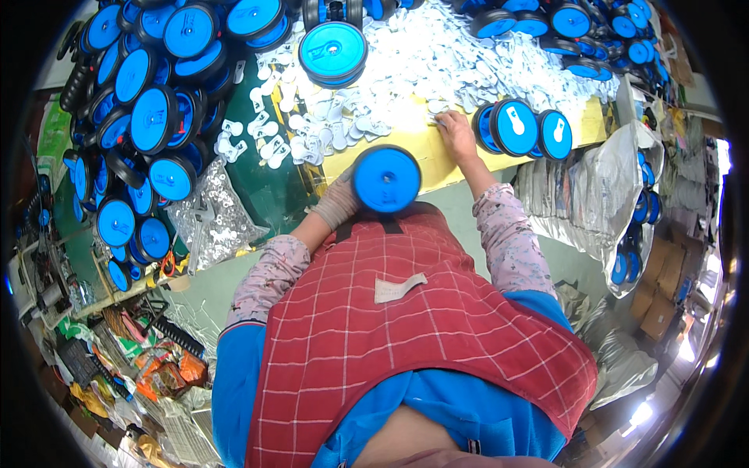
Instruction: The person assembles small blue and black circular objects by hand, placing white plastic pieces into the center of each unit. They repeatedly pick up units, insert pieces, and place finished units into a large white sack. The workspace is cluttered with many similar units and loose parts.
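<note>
A blue wheel (386, 181) with a black tyre is at the table's near edge, just in front of my apron. My left hand (337, 201), in a pale glove, grips it from the left; the wheel hides some of the fingers. My bare right hand (458, 137) is over the yellow table surface (413, 125), beside a heap of small white key-shaped pieces (437, 54). Its fingertips are drawn together, and whatever is between them is too small to make out. To its right stand blue wheels (515, 136) with a white piece lying on each of two faces.
Stacked blue wheels (152, 117) crowd the left side, and more (573, 23) lie at the back right. Another wheel unit (333, 53) stands at the back. A clear bag of small parts (214, 207) lies left; a large translucent sack (581, 195) hangs at the right edge.
</note>
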Motion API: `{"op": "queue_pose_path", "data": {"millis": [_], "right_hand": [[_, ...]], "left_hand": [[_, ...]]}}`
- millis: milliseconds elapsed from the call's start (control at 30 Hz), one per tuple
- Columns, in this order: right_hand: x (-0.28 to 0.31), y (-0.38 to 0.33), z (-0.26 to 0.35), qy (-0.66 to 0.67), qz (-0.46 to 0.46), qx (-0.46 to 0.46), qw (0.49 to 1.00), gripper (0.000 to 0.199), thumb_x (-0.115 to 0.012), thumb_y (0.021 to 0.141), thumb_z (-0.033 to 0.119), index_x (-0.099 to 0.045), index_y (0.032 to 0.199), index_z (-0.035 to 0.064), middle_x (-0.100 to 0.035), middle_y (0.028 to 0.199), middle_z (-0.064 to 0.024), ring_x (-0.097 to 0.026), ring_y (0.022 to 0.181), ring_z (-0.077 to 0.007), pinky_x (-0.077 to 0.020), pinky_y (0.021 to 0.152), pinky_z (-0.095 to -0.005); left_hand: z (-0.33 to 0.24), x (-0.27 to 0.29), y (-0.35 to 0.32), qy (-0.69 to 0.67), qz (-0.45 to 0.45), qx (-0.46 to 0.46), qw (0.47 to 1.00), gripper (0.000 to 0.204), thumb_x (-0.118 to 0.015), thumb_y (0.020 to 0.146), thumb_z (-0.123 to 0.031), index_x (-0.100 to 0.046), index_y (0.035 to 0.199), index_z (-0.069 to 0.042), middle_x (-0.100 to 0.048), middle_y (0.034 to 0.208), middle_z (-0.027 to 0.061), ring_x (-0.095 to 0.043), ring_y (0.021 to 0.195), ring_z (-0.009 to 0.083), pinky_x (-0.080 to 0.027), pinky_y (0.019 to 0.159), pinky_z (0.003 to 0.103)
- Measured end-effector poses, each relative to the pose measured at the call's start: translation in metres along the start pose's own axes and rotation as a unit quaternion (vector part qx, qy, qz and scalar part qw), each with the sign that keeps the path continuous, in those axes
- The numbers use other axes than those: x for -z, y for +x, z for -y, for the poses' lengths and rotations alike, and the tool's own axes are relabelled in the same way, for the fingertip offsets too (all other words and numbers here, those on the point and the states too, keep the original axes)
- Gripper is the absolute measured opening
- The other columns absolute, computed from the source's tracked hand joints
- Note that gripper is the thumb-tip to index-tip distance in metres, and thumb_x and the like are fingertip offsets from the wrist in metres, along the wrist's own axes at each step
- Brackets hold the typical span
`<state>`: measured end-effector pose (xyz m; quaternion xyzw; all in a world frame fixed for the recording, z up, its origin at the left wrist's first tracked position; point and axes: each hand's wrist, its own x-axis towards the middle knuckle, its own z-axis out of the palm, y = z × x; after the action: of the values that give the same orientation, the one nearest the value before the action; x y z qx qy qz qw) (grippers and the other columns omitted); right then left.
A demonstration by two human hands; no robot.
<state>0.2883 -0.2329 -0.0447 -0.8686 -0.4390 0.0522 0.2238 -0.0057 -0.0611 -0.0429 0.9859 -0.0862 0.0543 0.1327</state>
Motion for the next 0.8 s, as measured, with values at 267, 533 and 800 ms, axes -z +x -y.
{"op": "queue_pose_path", "data": {"millis": [267,533,800], "right_hand": [[-0.012,-0.043,0.035,-0.097,-0.03,-0.012,0.995,0.043,-0.064,0.089,0.016,-0.058,0.13,0.0091,-0.057,0.125,-0.0157,-0.052,0.115,-0.0375,-0.045,0.096,-0.0454],[-0.013,-0.053,0.02,0.061,-0.068,-0.119,0.989,0.037,-0.061,0.09,0.012,-0.062,0.126,0.0039,-0.065,0.112,-0.0189,-0.062,0.101,-0.0332,-0.0496,0.091,-0.0391],[0.062,-0.056,0.161,0.303,0.001,-0.081,0.95,0.036,-0.058,0.093,0.004,-0.059,0.13,0.0047,-0.066,0.108,-0.0134,-0.064,0.096,-0.0236,-0.0508,0.086,-0.0334]], "left_hand": [[-0.011,0.062,-0.022,-0.321,-0.071,0.354,0.876,0.043,-0.052,0.098,-0.03,-0.052,0.13,-0.001,-0.06,0.116,0.0259,-0.059,0.109,0.0413,-0.046,0.095,0.044],[0.03,0.043,0.037,-0.397,-0.064,0.364,0.84,0.064,-0.055,0.096,-0.049,-0.046,0.137,-0.002,-0.066,0.102,0.0208,-0.066,0.089,0.0279,-0.052,0.08,0.039],[0.01,0.047,0.028,-0.757,0.027,0.343,0.555,0.052,-0.053,0.1,-0.043,-0.049,0.133,-0.002,-0.062,0.117,0.0114,-0.063,0.1,0.0202,-0.055,0.083,0.033]]}}
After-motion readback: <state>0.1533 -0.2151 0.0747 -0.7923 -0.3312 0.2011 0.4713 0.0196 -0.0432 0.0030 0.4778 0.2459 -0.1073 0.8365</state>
